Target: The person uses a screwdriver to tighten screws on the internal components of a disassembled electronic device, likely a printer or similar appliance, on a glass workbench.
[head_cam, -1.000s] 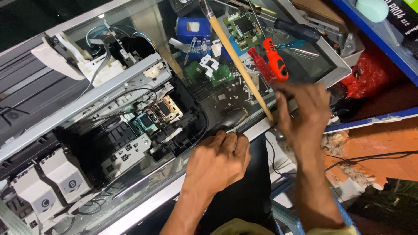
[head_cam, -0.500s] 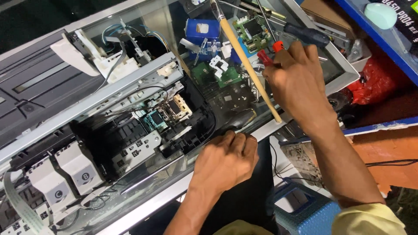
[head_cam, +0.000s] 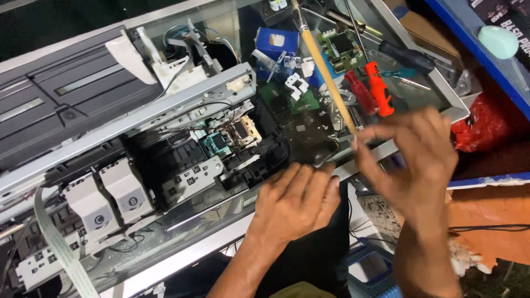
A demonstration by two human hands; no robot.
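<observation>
An opened printer [head_cam: 83, 105], its cover off, fills the workbench in front of me, running from the far right corner down to the near left. My left hand [head_cam: 295, 201] rests flat on the printer's near edge, fingers loosely together and holding nothing. My right hand [head_cam: 411, 160] hovers just right of it, fingers spread, fingertips at the lower end of a long wooden stick [head_cam: 326, 72]. An orange-handled screwdriver [head_cam: 378, 88] lies beyond.

Blue shelf edge [head_cam: 486, 72] at far right; torn orange surface [head_cam: 486, 221] near right, dark cable [head_cam: 486, 227] across it; black background far left.
</observation>
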